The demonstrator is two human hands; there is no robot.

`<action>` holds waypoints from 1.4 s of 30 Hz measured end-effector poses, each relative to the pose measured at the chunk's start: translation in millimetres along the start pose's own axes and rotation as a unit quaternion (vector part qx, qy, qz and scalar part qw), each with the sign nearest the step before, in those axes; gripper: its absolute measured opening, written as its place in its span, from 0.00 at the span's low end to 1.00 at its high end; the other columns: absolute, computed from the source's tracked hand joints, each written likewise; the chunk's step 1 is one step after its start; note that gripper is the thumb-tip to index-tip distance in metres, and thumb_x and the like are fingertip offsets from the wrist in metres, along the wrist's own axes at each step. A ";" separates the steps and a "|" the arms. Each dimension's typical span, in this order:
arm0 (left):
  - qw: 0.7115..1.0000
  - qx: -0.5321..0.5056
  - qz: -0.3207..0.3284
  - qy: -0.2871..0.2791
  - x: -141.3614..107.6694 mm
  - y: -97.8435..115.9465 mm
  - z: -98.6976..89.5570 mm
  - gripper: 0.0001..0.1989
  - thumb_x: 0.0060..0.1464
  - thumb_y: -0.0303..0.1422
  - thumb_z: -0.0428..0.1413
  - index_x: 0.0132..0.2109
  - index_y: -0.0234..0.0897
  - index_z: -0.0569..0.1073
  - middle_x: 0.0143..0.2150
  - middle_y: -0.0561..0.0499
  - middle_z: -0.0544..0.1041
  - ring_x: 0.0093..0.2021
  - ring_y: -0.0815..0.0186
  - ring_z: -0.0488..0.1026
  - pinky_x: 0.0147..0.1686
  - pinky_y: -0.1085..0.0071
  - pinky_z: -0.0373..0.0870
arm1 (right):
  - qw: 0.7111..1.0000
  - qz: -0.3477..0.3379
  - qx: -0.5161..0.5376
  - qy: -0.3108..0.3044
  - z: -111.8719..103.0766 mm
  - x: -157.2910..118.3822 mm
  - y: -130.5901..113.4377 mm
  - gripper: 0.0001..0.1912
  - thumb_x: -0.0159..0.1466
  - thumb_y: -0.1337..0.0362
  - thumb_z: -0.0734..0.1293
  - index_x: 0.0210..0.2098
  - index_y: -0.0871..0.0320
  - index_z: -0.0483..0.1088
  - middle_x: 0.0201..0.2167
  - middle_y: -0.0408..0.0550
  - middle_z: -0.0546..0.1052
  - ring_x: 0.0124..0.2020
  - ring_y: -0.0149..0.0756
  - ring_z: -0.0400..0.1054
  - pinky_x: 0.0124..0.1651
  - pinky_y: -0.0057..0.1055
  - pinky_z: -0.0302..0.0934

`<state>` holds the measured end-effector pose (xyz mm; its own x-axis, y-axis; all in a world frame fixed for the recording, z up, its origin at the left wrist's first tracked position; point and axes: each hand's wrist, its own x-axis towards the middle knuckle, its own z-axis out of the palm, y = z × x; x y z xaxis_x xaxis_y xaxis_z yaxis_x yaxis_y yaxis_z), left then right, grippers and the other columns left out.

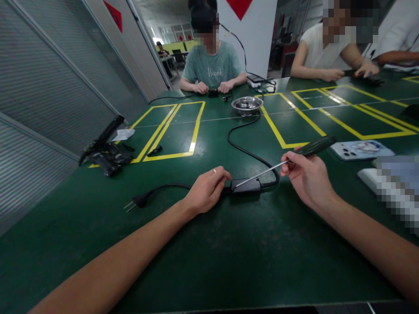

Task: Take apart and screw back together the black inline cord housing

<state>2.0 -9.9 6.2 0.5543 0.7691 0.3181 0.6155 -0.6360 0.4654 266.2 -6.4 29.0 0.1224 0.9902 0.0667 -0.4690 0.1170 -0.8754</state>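
Right hand (306, 174) grips screwdriver (288, 160) | left hand (207, 189) pins black adapter (246, 186) | no legible label

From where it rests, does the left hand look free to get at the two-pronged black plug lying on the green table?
Probably yes: the left hand holds the small black adapter box, and only bare green table lies between it and the black plug.

1. A workshop or assembly room: a long green table (203, 261) marked with yellow tape rectangles (170, 131).
2. Other people (212, 65) sit along it, working on small electronics.
3. Metal shutters (42, 87) line the wall.
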 end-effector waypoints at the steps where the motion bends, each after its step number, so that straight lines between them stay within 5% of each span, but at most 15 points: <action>1: 1.000 -0.001 0.002 -0.001 0.0 0.3 -0.3 0.10 0.65 0.27 0.41 0.44 0.36 0.67 0.36 0.50 0.68 0.37 0.66 0.67 0.39 0.69 0.65 | 1.000 0.002 0.000 -0.003 0.1 -0.1 0.5 0.09 0.58 0.69 0.69 0.35 0.55 0.64 0.27 0.42 0.71 0.22 0.28 0.64 0.25 0.28 0.61; 8: 0.999 -0.032 0.020 -0.031 -0.5 2.7 -4.3 0.11 0.66 0.29 0.40 0.43 0.36 0.67 0.37 0.49 0.68 0.37 0.66 0.67 0.40 0.68 0.64 | 1.000 -0.001 -0.008 -0.009 0.9 -1.3 -0.2 0.10 0.57 0.69 0.69 0.36 0.54 0.64 0.27 0.41 0.71 0.23 0.29 0.64 0.25 0.29 0.60; 13: 0.997 -0.050 0.055 -0.028 -1.4 1.3 -3.4 0.09 0.62 0.35 0.49 0.45 0.36 0.67 0.39 0.48 0.68 0.38 0.64 0.66 0.39 0.65 0.66 | 1.000 -0.005 -0.004 -0.002 0.8 -1.1 0.1 0.11 0.57 0.69 0.69 0.36 0.55 0.64 0.26 0.41 0.71 0.22 0.29 0.64 0.25 0.29 0.61; 22: 0.995 -0.062 0.059 -0.043 -0.6 0.2 -2.1 0.04 0.61 0.32 0.49 0.40 0.37 0.67 0.38 0.48 0.68 0.38 0.64 0.67 0.39 0.65 0.67 | 1.000 -0.016 0.003 0.005 -0.8 -0.3 -1.3 0.12 0.57 0.70 0.69 0.37 0.54 0.62 0.26 0.41 0.71 0.22 0.29 0.64 0.24 0.29 0.61; 28: 0.997 -0.051 0.032 -0.037 -0.8 3.4 -3.6 0.28 0.54 0.37 0.57 0.59 0.37 0.57 0.52 0.42 0.66 0.45 0.60 0.68 0.47 0.60 0.68 | 1.000 -0.024 0.007 0.014 0.2 0.6 -5.0 0.11 0.57 0.70 0.68 0.36 0.54 0.62 0.25 0.40 0.71 0.21 0.29 0.64 0.23 0.28 0.60; 31: 0.996 -0.024 0.040 -0.073 0.8 5.6 -3.7 0.25 0.55 0.38 0.56 0.58 0.38 0.59 0.54 0.42 0.66 0.49 0.58 0.68 0.51 0.58 0.67 | 1.000 -0.031 0.004 -0.001 1.6 -1.4 -5.7 0.11 0.58 0.70 0.67 0.37 0.53 0.61 0.26 0.40 0.72 0.21 0.29 0.65 0.23 0.28 0.61; 37: 0.995 -0.012 0.046 -0.088 2.2 5.4 -1.7 0.19 0.58 0.38 0.54 0.55 0.39 0.64 0.53 0.44 0.68 0.53 0.58 0.67 0.55 0.58 0.65 | 0.992 -0.092 -0.065 -0.064 3.9 -6.9 -6.7 0.10 0.59 0.68 0.68 0.40 0.53 0.65 0.29 0.40 0.73 0.22 0.30 0.67 0.25 0.31 0.64; 42: 0.995 -0.023 0.039 -0.092 2.7 5.5 -2.5 0.19 0.58 0.38 0.55 0.54 0.39 0.65 0.53 0.44 0.69 0.53 0.58 0.68 0.54 0.58 0.66 | 0.968 -0.158 -0.184 -0.056 7.2 -9.9 -12.8 0.07 0.59 0.64 0.70 0.32 0.54 0.67 0.29 0.41 0.74 0.23 0.29 0.67 0.26 0.30 0.65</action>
<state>5.4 -11.1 11.7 0.6954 0.6900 0.2008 0.5420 -0.6871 0.4838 264.7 -17.2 43.0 0.1044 0.9136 0.3929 -0.0772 0.4013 -0.9127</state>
